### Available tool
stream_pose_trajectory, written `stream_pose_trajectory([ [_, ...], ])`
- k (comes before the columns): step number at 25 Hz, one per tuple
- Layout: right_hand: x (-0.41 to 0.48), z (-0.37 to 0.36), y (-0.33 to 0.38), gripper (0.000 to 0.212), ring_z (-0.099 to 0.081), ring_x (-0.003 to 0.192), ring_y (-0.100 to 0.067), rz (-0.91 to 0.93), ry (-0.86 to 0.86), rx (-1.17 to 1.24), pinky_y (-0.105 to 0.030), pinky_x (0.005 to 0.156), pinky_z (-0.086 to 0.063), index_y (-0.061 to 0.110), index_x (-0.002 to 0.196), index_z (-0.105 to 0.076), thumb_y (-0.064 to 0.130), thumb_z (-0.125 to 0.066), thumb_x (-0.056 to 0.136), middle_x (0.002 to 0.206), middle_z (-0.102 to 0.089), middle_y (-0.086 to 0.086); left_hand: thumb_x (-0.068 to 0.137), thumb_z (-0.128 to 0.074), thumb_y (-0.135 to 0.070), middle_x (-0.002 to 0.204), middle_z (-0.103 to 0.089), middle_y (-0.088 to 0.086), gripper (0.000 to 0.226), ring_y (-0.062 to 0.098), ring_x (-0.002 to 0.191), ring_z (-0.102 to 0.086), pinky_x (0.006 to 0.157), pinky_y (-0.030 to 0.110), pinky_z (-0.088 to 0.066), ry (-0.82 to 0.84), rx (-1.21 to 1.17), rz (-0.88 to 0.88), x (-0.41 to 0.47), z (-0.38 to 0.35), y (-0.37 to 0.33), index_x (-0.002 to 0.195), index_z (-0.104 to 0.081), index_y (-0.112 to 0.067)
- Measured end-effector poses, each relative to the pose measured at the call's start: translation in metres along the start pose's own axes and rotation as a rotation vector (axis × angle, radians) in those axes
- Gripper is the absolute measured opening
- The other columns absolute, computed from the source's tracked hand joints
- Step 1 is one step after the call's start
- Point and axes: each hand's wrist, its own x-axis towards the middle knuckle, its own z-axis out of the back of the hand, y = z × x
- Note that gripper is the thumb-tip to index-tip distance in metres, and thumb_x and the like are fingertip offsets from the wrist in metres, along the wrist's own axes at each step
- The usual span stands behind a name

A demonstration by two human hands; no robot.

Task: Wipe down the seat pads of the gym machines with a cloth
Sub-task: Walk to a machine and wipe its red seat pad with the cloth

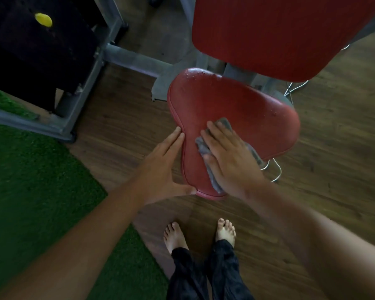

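The wiping itself is in hand: the right hand (pixel 227 156) lies flat, fingers straight and slightly apart, pressing a crumpled grey cloth (pixel 201 146) onto the near, narrow part of the red heart-shaped vinyl seat pad (pixel 236 105). The left hand (pixel 167 161) braces the pad's left edge, fingers straight and close together and thumb reaching toward the near tip. Small droplets (pixel 195 74) sit on the far-left rim, so the wide far half, below the large red backrest pad (pixel 279 33), looks not yet done. The next move calls for sliding the cloth away across it under steady, flat pressure.
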Motion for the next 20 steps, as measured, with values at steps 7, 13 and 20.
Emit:
stream_pose_trajectory([
  [7,0.047,0.000,-0.004,0.057,-0.016,0.155,-0.024,-0.151,-0.095,-0.054,-0.044,0.126,-0.017,0.012,0.156,-0.034,0.038,-0.032,0.106,0.166,-0.026,-0.009,0.103,-0.043,-0.055,0.171,-0.012,-0.010,0.073,0.010,0.154,-0.023,0.121,0.036,-0.032,-0.267,-0.026,-0.089,0.004,-0.027,-0.008,0.163,-0.024,-0.017],
  [13,0.038,-0.001,-0.010,0.058,-0.019,0.154,-0.027,0.081,-0.036,-0.099,-0.045,0.126,-0.018,0.011,0.154,-0.036,0.040,-0.026,0.105,0.164,-0.029,-0.010,0.105,-0.037,-0.051,0.172,-0.007,-0.013,0.069,0.008,0.155,-0.021,0.121,0.034,-0.030,-0.308,-0.088,-0.100,0.005,-0.037,0.001,0.164,-0.018,-0.020],
  [20,0.080,0.005,-0.017,0.059,-0.018,0.154,-0.029,-0.152,-0.108,-0.139,-0.045,0.125,-0.018,0.007,0.155,-0.034,0.039,-0.029,0.106,0.164,-0.029,-0.012,0.105,-0.036,-0.053,0.171,-0.002,-0.017,0.070,0.006,0.154,-0.021,0.113,0.030,-0.036,-0.307,-0.090,-0.111,0.006,-0.037,-0.001,0.164,-0.015,-0.024],
])
